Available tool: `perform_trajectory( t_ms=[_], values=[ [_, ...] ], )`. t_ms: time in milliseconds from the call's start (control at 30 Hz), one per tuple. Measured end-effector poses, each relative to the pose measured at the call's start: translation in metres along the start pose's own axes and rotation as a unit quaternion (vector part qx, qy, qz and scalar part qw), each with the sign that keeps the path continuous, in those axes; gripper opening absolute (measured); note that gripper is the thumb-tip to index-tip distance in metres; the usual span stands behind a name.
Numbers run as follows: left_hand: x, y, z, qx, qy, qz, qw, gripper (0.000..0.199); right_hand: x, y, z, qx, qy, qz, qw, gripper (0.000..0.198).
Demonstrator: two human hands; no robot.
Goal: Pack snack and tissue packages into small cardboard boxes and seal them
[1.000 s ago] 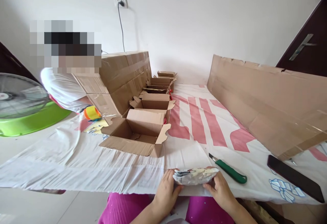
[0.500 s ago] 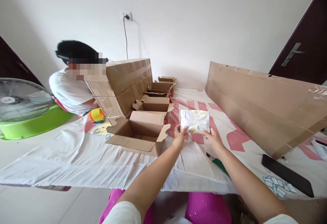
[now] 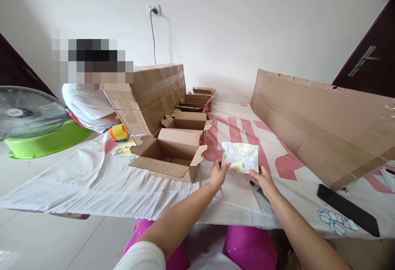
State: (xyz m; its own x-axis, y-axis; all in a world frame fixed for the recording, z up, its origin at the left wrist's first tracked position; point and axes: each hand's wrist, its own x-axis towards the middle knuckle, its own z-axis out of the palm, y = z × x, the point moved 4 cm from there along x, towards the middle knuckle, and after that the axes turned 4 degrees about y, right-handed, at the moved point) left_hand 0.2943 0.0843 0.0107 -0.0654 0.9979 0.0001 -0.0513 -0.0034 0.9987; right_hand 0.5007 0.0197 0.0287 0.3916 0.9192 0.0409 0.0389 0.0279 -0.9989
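Note:
A white printed pouch is held flat above the cloth-covered table, one lower corner in each hand. My left hand pinches its left corner with the thumb on top. On the opposite corner, my right hand is closed in the same way. A utility knife with a green handle lies partly hidden beneath my right hand. Left of my left hand stands an open cardboard box with its flaps spread; its visible inside shows bare cardboard.
More open boxes run back in a row. Taped cartons are stacked behind them, beside a person in white. Yellow-orange tape, a black phone and a large cardboard panel are on the table. A fan stands left.
The pouch and both hands have come slightly lower and to the right in view. My grip on it stays the same. The whole view has shifted a little.

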Motion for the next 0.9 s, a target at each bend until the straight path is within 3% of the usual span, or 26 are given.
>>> perform_trajectory(
  t_ms=[233, 400, 567, 700, 800, 900],
  values=[
    [-0.043, -0.006, -0.030, -0.007, -0.076, -0.042, 0.996, 0.058, -0.045, 0.006, -0.002, 0.046, -0.030, -0.001, 0.998, 0.044],
    [-0.062, 0.002, -0.048, -0.013, -0.132, -0.060, 0.989, 0.055, -0.065, 0.005, 0.002, 0.038, -0.058, 0.004, 0.998, 0.044],
    [-0.076, 0.000, -0.068, -0.036, -0.130, -0.091, 0.987, 0.058, -0.078, 0.007, 0.013, 0.012, -0.121, 0.027, 0.992, 0.048],
    [-0.087, -0.004, -0.082, -0.065, -0.145, -0.091, 0.983, 0.060, -0.081, 0.005, 0.026, 0.061, -0.164, 0.041, 0.984, 0.055],
    [-0.093, -0.004, -0.091, -0.022, -0.153, -0.073, 0.985, 0.058, -0.076, 0.002, 0.032, 0.117, -0.116, 0.060, 0.985, 0.051],
    [-0.097, -0.001, -0.095, 0.010, -0.144, -0.050, 0.988, 0.055, -0.071, 0.001, 0.035, 0.102, -0.051, 0.074, 0.991, 0.041]
  ],
)
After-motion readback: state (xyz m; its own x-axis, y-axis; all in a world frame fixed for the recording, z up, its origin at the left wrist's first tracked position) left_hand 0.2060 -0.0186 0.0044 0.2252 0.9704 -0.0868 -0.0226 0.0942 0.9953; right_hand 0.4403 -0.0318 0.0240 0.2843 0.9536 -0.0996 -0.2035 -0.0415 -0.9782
